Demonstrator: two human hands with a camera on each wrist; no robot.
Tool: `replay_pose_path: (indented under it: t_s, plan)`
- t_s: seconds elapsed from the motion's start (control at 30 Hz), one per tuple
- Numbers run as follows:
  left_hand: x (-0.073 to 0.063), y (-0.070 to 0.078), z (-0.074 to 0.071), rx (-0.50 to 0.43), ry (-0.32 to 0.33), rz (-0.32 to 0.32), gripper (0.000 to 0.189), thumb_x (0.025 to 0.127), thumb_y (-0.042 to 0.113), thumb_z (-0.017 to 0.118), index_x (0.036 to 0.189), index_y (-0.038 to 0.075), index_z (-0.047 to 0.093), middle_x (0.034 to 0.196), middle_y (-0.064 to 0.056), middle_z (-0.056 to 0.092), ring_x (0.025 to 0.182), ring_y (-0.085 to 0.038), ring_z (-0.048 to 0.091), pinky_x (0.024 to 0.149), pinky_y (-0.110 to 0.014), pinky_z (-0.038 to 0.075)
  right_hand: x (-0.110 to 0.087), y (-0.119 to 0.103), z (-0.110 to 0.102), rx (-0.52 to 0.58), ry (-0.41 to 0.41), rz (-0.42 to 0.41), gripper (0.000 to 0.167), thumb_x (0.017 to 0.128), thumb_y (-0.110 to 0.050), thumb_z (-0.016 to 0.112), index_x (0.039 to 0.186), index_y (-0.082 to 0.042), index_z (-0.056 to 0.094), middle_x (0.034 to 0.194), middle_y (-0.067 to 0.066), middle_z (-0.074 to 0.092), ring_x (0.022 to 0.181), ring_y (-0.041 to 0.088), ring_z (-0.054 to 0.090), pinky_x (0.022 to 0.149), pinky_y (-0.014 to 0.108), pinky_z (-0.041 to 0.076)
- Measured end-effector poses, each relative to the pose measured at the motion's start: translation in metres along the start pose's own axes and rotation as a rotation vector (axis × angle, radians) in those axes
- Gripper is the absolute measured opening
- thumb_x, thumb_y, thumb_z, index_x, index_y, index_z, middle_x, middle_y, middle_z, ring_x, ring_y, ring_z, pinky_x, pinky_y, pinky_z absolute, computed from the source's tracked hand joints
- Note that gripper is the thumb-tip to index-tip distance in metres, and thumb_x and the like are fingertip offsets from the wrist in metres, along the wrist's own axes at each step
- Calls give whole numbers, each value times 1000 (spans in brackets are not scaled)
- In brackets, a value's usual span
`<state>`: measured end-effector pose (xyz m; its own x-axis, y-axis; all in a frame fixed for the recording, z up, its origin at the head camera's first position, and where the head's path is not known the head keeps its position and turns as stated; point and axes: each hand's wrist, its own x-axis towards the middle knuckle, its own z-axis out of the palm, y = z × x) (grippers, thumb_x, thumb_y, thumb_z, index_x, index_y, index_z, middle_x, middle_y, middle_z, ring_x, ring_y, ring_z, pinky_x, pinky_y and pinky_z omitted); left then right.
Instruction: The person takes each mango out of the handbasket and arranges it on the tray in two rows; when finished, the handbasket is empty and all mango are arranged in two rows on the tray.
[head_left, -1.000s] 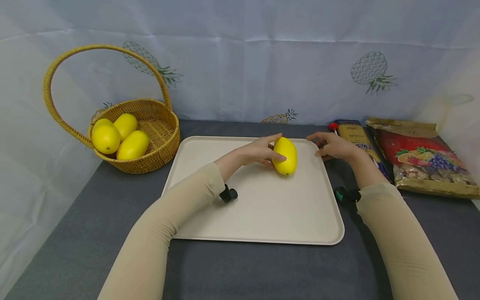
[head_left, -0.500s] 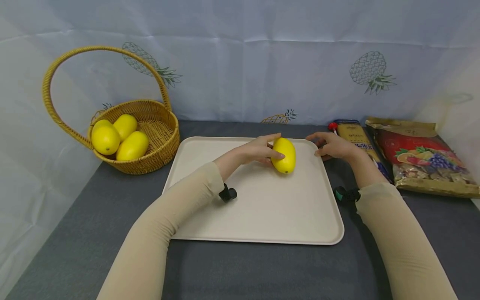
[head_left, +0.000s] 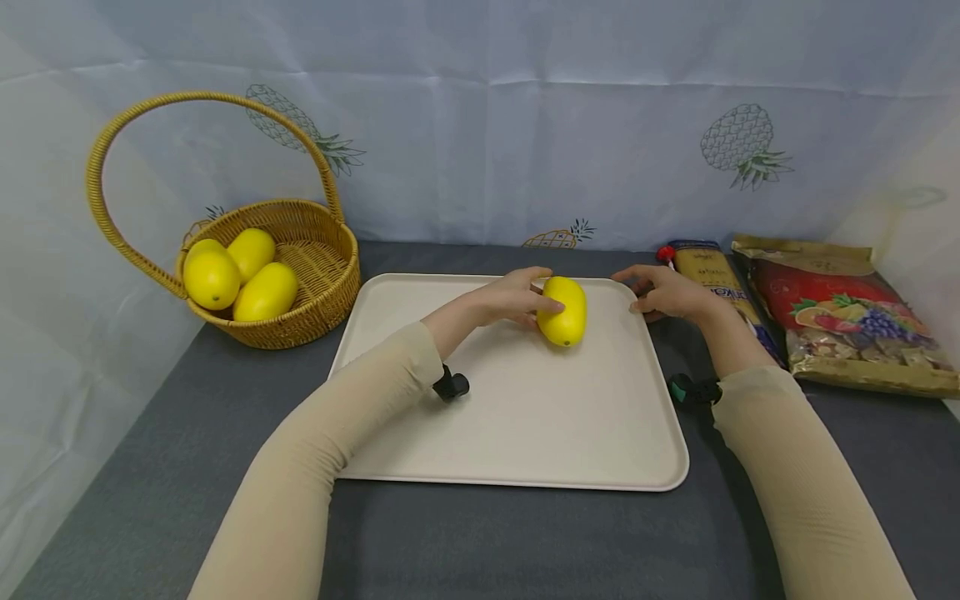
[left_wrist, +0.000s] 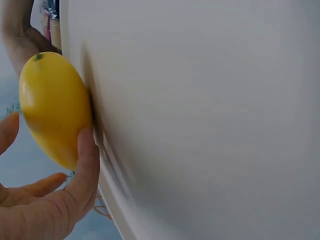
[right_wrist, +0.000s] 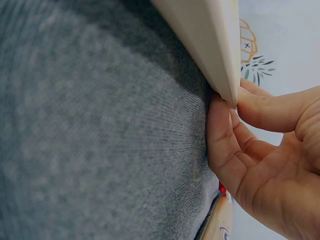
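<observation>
Fruit (head_left: 566, 323), likely light, slick and best grasped round its middle, is held between the fingers of the left hand (head_left: 507, 298), tray (head_left: 525, 417) beneath them pinched at one corner by the right hand (head_left: 666, 292).

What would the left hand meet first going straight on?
The yellow fruit, which the left hand holds; beyond that, probably the right hand at the tray corner, though depth is unclear.

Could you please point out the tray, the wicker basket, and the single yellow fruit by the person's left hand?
Tray (head_left: 558, 408): head view, bare middle of its surface.
Wicker basket (head_left: 322, 312): head view, front outer wall.
Single yellow fruit (left_wrist: 56, 105): left wrist view, middle of its side.
</observation>
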<state>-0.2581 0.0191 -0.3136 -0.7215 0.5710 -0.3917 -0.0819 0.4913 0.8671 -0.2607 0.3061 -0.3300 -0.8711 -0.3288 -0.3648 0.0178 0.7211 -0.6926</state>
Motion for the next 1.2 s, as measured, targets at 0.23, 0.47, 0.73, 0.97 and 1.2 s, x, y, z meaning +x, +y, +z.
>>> replay_pose_path:
  t_s: [0.23,0.47,0.73,0.97,1.2]
  plan:
    - [-7,2,-14,49,39,20,77,96,25,64,159,16,20,159,-13,34,137,-27,50,102,-36,54,-1,-1,1,1,5,-5,61,98,-2,55,153,-2,29,128,31,46,102,30,63,93,48,58]
    - [-24,7,-36,15,98,56,72,96,23,65,156,18,26,159,-13,32,143,-26,43,109,-41,50,-4,-4,1,-3,1,1,61,98,-3,54,154,-4,29,129,29,45,103,31,62,94,47,58]
    - [-54,14,-66,33,166,130,62,98,22,62,152,16,34,155,-11,39,136,-26,50,110,-43,49,-4,-4,1,-10,-2,-5,62,98,-3,54,154,-2,28,129,30,45,104,32,62,94,49,57]
    - [-86,20,-98,117,198,179,59,100,23,58,152,13,34,154,-12,41,135,-28,51,107,-42,51,-5,-6,1,-6,-8,-2,62,98,-2,53,154,0,26,131,31,44,107,34,61,95,50,57]
    - [-119,19,-137,163,241,199,57,100,23,57,152,14,35,154,-12,41,136,-29,49,112,-45,46,-4,-6,1,-6,2,2,61,98,-2,53,153,-1,28,129,31,44,106,34,61,94,50,58]
